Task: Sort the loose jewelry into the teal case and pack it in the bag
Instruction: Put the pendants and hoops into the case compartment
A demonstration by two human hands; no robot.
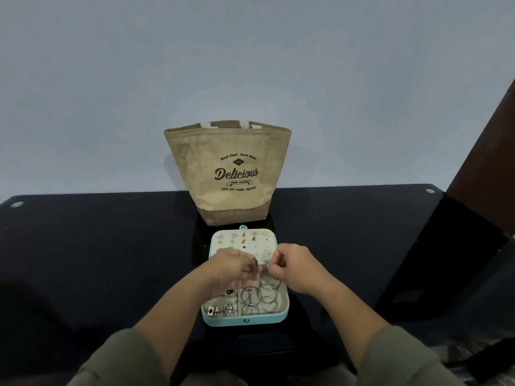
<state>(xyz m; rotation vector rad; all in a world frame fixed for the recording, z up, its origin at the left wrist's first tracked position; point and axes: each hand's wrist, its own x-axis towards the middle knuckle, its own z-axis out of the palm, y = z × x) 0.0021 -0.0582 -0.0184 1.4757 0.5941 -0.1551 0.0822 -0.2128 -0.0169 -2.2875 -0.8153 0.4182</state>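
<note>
The teal case (245, 321) lies open on the black table, its cream lid panel (243, 243) studded with small earrings. Its tray holds several metal hoops (260, 298) on the right and rings (230, 309) on the left. My left hand (231, 267) and my right hand (292, 267) hover together over the middle of the case. My left hand pinches a small dark metal piece of jewelry (254, 266). My right hand's fingers are curled and pinch something tiny next to it; what it is I cannot make out. The tan "Delicious" bag (231, 174) stands upright and open just behind the case.
The black table (97, 246) runs up to a pale blue wall. A dark brown panel (490, 162) rises at the right, beyond the table's right edge. My green sleeves fill the bottom of the view.
</note>
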